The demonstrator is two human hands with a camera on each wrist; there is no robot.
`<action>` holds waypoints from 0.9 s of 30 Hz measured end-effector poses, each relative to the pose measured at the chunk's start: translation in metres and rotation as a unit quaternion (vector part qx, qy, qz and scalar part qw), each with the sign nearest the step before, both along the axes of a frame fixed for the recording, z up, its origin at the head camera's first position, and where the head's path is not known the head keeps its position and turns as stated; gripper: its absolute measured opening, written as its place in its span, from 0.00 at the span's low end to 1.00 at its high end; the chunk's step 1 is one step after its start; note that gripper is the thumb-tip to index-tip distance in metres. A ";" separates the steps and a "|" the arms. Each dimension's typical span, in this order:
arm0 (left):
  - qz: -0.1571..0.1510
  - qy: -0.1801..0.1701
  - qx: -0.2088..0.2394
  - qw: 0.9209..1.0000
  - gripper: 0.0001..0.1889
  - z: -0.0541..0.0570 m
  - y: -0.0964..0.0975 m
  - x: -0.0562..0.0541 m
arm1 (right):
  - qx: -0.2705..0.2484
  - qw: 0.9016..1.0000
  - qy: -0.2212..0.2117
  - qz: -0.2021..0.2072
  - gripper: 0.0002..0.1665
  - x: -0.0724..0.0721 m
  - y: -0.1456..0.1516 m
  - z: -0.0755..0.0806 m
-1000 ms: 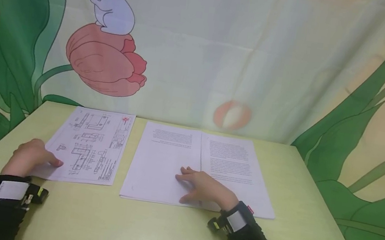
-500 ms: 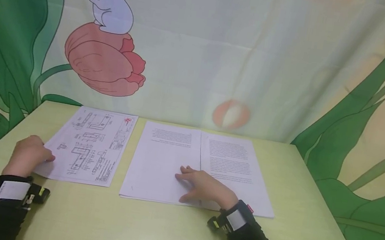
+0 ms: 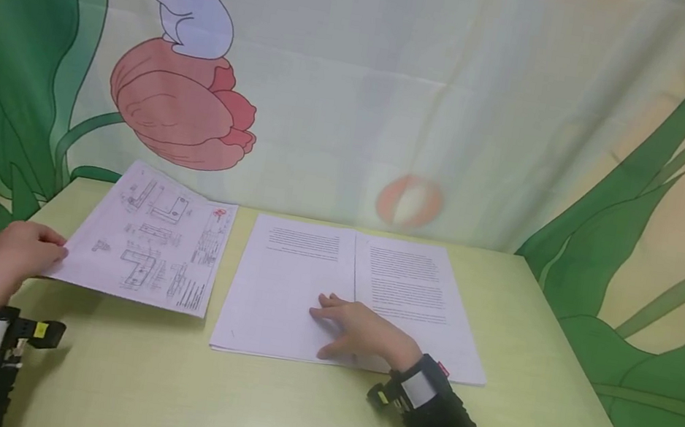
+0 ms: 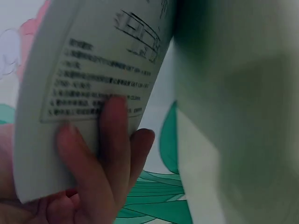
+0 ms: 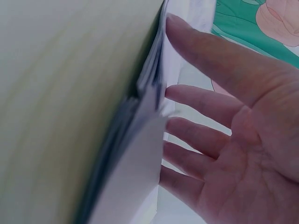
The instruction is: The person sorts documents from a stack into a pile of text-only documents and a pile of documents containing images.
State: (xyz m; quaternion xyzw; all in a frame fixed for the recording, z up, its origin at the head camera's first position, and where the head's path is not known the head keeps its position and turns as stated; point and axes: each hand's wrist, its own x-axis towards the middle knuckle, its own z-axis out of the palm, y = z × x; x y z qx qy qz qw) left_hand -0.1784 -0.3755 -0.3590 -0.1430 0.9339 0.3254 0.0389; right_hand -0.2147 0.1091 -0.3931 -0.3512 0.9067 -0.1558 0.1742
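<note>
My left hand (image 3: 21,250) pinches the near left corner of a paper sheet (image 3: 171,291) printed with technical drawings. The sheet is tilted, its near edge raised off the table and casting a shadow. In the left wrist view, fingers (image 4: 114,140) lie against the printed underside of the sheet (image 4: 51,154). My right hand (image 3: 367,332) rests with spread fingers on an open booklet (image 3: 270,299), near the fold. Text covers much of its right page and the top of its left page. From the right wrist view, the booklet's layered page edges (image 5: 126,172) show beside the extended thumb and fingers.
Both papers are on a pale yellow-green table (image 3: 208,400). Behind it hangs a curtain (image 3: 334,94) printed with flowers, leaves and a white animal. Wrist cameras (image 3: 42,332) are strapped over the dark sleeves.
My left hand has gone from lying on the drawing sheet to gripping its corner, moving left and lifting the sheet off the table. The right hand stays on the booklet.
</note>
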 end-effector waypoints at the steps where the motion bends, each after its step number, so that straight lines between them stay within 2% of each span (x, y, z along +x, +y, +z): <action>1: -0.004 0.005 0.015 1.000 0.21 0.003 0.000 0.001 | 0.001 1.000 0.000 -0.001 0.42 0.000 0.000 0.000; 3: -0.009 0.019 0.043 0.999 0.22 0.008 0.003 0.002 | 0.004 1.000 0.002 -0.001 0.42 0.000 0.000 -0.001; 6: -0.017 0.053 0.061 0.997 0.22 0.016 0.012 0.003 | 0.005 1.000 0.000 -0.001 0.42 -0.001 0.001 -0.001; 10: -0.033 0.070 0.085 0.993 0.25 0.027 0.026 0.005 | -0.016 1.000 -0.011 -0.012 0.38 -0.002 0.001 0.001; 12: -0.040 0.077 0.101 0.991 0.25 0.030 0.036 0.005 | -0.046 0.998 -0.016 -0.036 0.36 -0.004 0.000 0.001; 14: -0.042 0.086 0.126 0.987 0.25 0.032 0.051 0.003 | -0.095 0.992 -0.029 -0.078 0.34 -0.006 -0.001 0.002; 15: -0.039 0.092 0.139 0.985 0.25 0.032 0.060 0.002 | -0.130 0.984 -0.048 -0.110 0.34 -0.008 -0.002 0.001; 16: -0.037 0.098 0.154 0.983 0.24 0.032 0.071 0.000 | -0.171 0.972 -0.072 -0.142 0.35 -0.010 -0.002 0.001; 17: -0.032 0.103 0.167 0.980 0.24 0.031 0.083 -0.001 | -0.217 0.954 -0.106 -0.178 0.36 -0.012 -0.002 0.003; 18: -0.026 0.107 0.181 0.977 0.23 0.030 0.095 -0.003 | -0.264 0.930 -0.140 -0.214 0.38 -0.013 -0.003 0.005; 19: -0.020 0.112 0.196 0.974 0.22 0.028 0.108 -0.004 | -0.310 0.902 -0.173 -0.246 0.38 -0.014 -0.002 0.009; 21: -0.012 0.115 0.222 0.968 0.20 0.024 0.135 -0.006 | -0.378 0.849 -0.214 -0.301 0.39 -0.017 0.002 0.017; 22: -0.012 0.115 0.236 0.965 0.18 0.022 0.147 -0.007 | -0.398 0.832 -0.223 -0.317 0.38 -0.017 0.005 0.022; 23: -0.013 0.114 0.248 0.962 0.18 0.020 0.158 -0.007 | -0.408 0.821 -0.224 -0.331 0.35 -0.017 0.009 0.027; 24: -0.015 0.114 0.262 0.958 0.17 0.018 0.168 -0.007 | -0.410 0.819 -0.218 -0.337 0.32 -0.016 0.014 0.031; 27: -0.025 0.109 0.290 0.950 0.15 0.013 0.193 -0.005 | -0.398 0.830 -0.192 -0.341 0.27 -0.015 0.032 0.039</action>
